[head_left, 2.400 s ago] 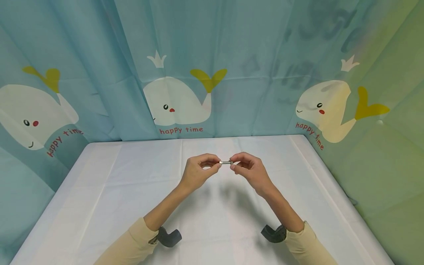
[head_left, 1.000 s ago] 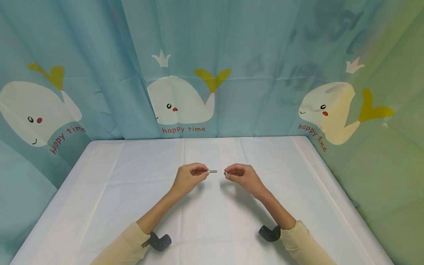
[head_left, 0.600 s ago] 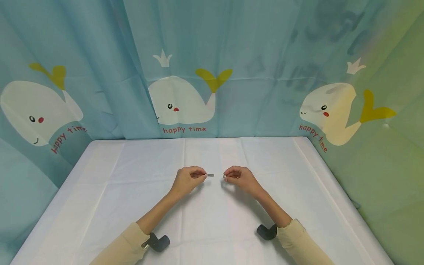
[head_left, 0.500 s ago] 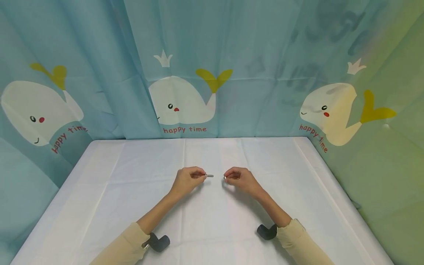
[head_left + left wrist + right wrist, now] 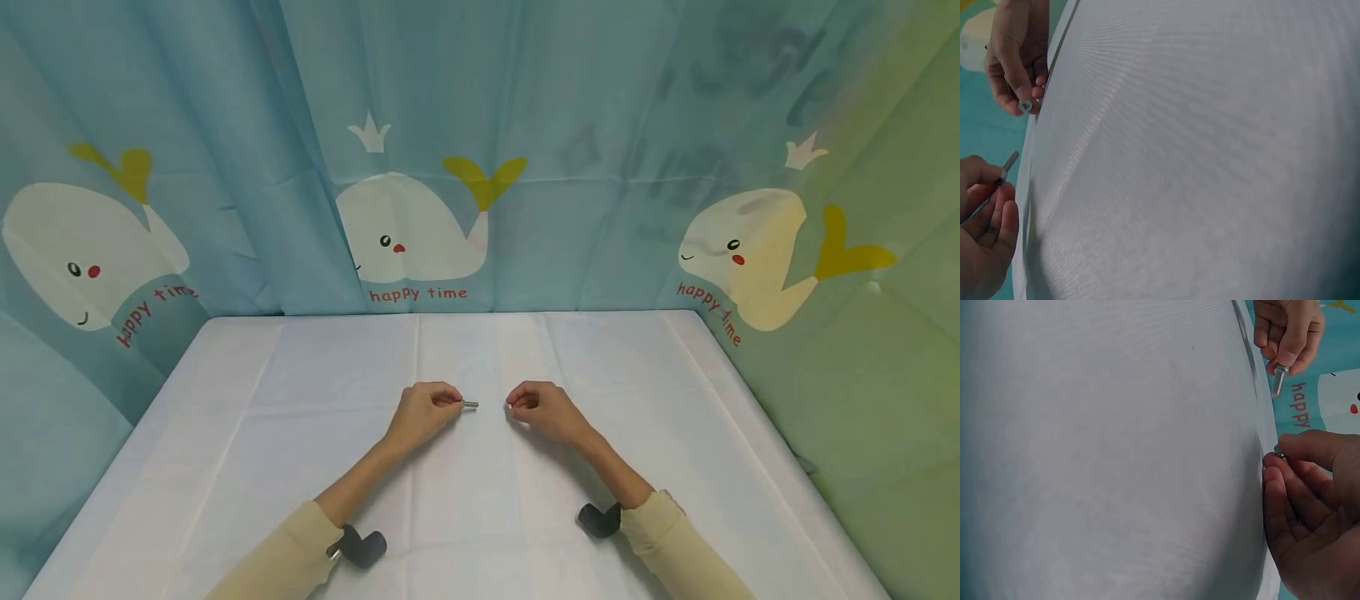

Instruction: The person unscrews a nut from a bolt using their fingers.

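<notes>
A small silver bolt point(image 5: 471, 404) is pinched between the thumb and fingers of my left hand point(image 5: 422, 414), its shank pointing right. The right wrist view shows the bolt point(image 5: 1279, 381) with its head at the fingertips. Facing it, my right hand point(image 5: 551, 412) pinches a metal nut point(image 5: 1025, 105), whose hole shows in the left wrist view. In the right wrist view only part of the nut point(image 5: 1280, 454) shows between thumb and forefinger. Bolt and nut are apart, and both hands are low over the white table.
A white cloth covers the table point(image 5: 465, 508). Behind it hangs a blue curtain point(image 5: 577, 233) printed with whales, turning green at the right. A dark wrist camera point(image 5: 363, 550) sits on the left wrist, and another dark camera point(image 5: 598, 521) on the right.
At first the nut and bolt were together between both hands. They have since come apart, the bolt in the left hand and the nut in the right, and both hands have moved lower and nearer.
</notes>
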Demonstrator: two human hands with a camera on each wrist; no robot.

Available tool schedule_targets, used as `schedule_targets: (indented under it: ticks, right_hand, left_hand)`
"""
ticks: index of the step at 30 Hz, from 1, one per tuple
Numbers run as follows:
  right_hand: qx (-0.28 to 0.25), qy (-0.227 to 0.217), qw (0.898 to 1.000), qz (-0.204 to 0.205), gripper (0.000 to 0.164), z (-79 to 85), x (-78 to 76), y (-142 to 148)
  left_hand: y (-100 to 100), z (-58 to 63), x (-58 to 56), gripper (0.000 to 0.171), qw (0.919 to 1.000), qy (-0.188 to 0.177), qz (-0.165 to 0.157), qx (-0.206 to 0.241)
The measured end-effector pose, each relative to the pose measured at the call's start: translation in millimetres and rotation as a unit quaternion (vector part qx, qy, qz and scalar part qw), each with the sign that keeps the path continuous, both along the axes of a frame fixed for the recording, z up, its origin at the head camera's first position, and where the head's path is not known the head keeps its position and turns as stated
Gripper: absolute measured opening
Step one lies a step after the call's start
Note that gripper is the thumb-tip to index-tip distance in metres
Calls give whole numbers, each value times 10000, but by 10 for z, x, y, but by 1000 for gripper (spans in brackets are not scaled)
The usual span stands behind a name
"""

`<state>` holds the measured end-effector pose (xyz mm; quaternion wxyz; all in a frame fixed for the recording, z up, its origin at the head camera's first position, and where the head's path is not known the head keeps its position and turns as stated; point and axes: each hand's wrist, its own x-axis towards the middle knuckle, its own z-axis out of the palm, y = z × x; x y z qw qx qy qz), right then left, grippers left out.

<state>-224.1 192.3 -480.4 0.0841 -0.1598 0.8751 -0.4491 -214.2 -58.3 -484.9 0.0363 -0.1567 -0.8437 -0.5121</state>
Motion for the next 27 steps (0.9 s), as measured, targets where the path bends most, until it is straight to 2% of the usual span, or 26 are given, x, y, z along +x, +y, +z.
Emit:
schedule_targets:
  ticks: [9,21,27]
  right_hand:
    - [250,287,9993,49,8,2,-9,-43]
    - [792,701,9942,-187,9,-7,25,-134]
    - [917,753,9927,-228,10,-2,32,-162]
  left_hand:
    - [11,-25,3,5,9998,-77,103,-159]
    - [10,-45,-29,6,9995,-124,-30,-293]
    - [10,-48,-54,4,9992,-215,-73,-338]
